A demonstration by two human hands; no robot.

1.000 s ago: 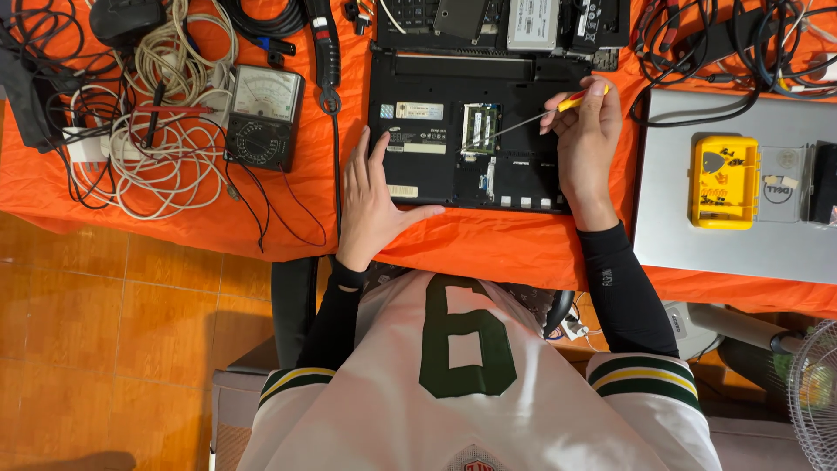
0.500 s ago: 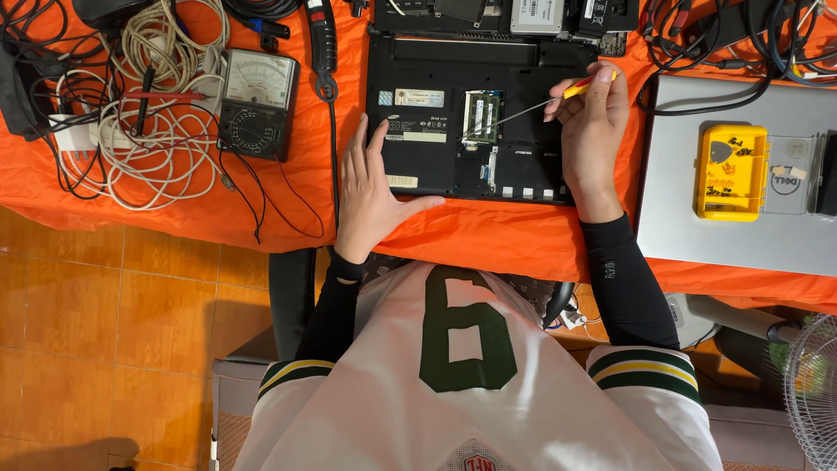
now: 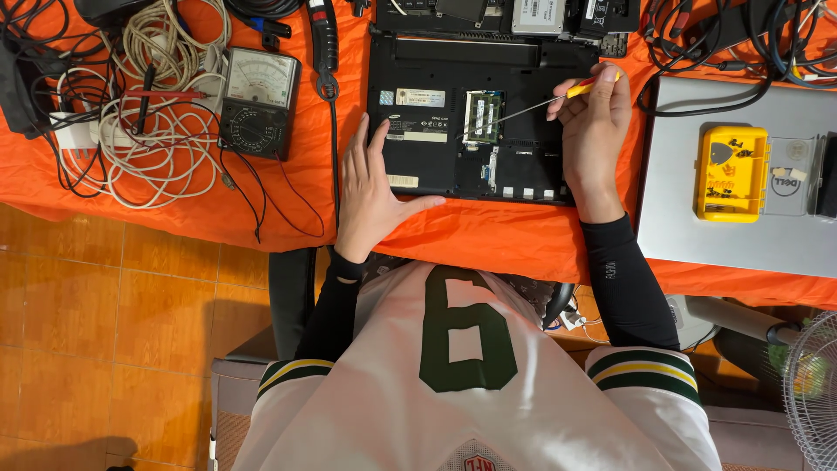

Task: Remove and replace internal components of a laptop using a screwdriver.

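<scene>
My left hand [image 3: 370, 196] – flat, open, steadying laptop [image 3: 471, 113]. My right hand [image 3: 597, 131], three o'clock – gripping screwdriver [image 3: 540, 103], tip at the memory slot.

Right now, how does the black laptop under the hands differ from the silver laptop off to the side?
The black laptop lies bottom-up with a memory bay uncovered; the silver laptop lies closed, lid up. The left hand presses on the black laptop and the right hand aims a screwdriver at it; the silver laptop only carries a yellow case. Both rest on the orange cloth.
</scene>
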